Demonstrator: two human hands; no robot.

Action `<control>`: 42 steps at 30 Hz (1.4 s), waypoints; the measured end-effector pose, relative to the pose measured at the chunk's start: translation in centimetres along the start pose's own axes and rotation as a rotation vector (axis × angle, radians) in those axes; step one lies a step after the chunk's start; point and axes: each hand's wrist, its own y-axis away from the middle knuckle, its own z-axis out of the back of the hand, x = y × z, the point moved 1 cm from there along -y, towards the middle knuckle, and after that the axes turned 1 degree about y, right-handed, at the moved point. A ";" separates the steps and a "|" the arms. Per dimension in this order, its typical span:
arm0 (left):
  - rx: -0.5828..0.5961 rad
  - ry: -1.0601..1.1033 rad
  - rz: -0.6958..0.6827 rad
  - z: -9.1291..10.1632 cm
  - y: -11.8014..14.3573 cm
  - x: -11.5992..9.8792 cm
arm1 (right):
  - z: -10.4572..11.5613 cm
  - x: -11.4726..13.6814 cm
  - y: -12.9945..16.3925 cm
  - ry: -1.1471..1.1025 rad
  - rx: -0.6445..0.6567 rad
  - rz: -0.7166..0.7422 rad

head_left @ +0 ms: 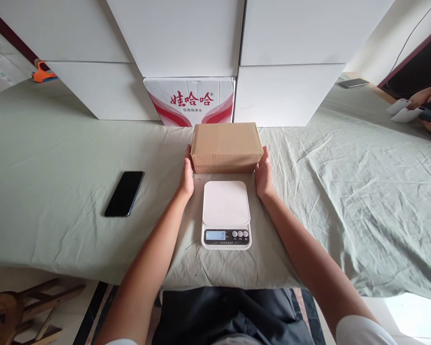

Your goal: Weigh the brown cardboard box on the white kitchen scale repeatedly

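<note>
Cardboard box (pixel 225 146) | left hand (pixel 187 176), right hand (pixel 264 175) gripping sides | behind scale (pixel 226 214)

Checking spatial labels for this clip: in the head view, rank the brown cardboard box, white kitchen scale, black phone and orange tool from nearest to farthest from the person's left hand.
1. brown cardboard box: touching the left hand.
2. white kitchen scale: just to its right.
3. black phone: to its left on the cloth.
4. orange tool: far back left corner.

Black slab phone (pixel 124 193) on sage-green cloth-draped worktop (pixel 50 158); stacked white cartons (pixel 179 33) behind, red-printed water carton (pixel 190 103) between; orange clamp (pixel 42 74) far left; wooden stool (pixel 10 311) on floor.
</note>
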 end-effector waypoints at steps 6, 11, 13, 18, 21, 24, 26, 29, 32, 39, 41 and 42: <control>0.001 -0.032 0.002 -0.3 -0.2 0.2 | -0.8 0.8 0.1 0.074 0.084 0.148; -0.002 -0.032 0.035 -0.1 -0.2 0.5 | -1.1 1.3 0.2 0.105 0.125 0.181; -0.005 -0.038 0.039 0.2 -0.1 0.6 | -1.0 1.3 0.3 0.102 0.131 0.179; -0.022 -0.060 0.030 0.8 0.2 0.6 | -1.0 1.2 0.6 0.104 0.140 0.170; -0.032 -0.069 0.031 1.1 0.3 0.6 | -1.1 1.2 0.8 0.132 0.139 0.159; -0.033 -0.087 0.026 1.3 0.4 0.4 | -1.1 1.4 0.9 0.138 0.132 0.164; -0.027 -0.103 0.010 1.4 0.5 -0.1 | -1.2 1.9 1.0 0.132 0.132 0.174; 0.009 -0.110 -0.042 1.2 1.2 -1.8 | -1.4 3.5 1.5 0.119 0.149 0.176; 0.052 -0.099 -0.089 0.8 3.0 -4.4 | -1.3 5.8 3.1 0.088 0.164 0.175; 0.073 -0.147 -0.034 0.6 11.8 -8.5 | -0.8 9.0 10.9 -0.002 0.122 0.111; 0.053 -0.143 -0.008 0.8 14.1 -8.7 | -0.7 8.9 13.0 -0.018 0.102 0.085; 0.040 -0.138 -0.001 0.9 15.0 -8.6 | -0.8 8.7 13.8 -0.021 0.095 0.076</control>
